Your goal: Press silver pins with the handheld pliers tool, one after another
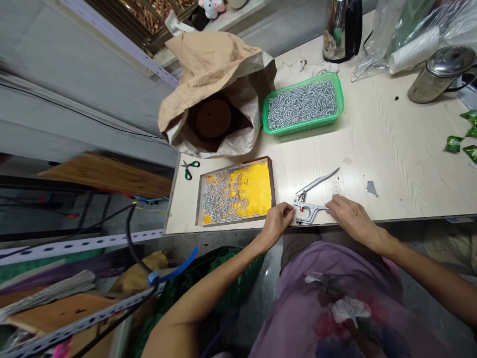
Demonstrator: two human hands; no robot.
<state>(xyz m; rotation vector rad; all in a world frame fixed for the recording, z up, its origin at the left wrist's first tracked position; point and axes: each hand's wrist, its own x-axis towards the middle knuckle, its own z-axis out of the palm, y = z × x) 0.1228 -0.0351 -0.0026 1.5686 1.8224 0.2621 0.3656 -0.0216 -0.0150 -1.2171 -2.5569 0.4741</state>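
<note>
Grey spring-loaded hand pliers point(311, 213) lie at the table's front edge, their two handles spread apart. A small red piece shows near the jaw. My right hand point(349, 215) is closed on the end of the lower handle. Beside the jaw, my left hand point(278, 220) has its fingertips pinched together; what is between them is too small to make out. Left of that hand lies a shallow tray point(273, 184) with a yellow bottom, holding many small silver metal pieces point(219, 199), mostly in its left half.
A green basket point(303, 127) full of small silver springs or screws stands at the back. Beside it are an open brown paper sack point(219, 59) and green-handled scissors point(189, 169). A kettle point(343, 30), a metal pitcher point(432, 79) and green wrapped packets point(453, 144) stand rightward.
</note>
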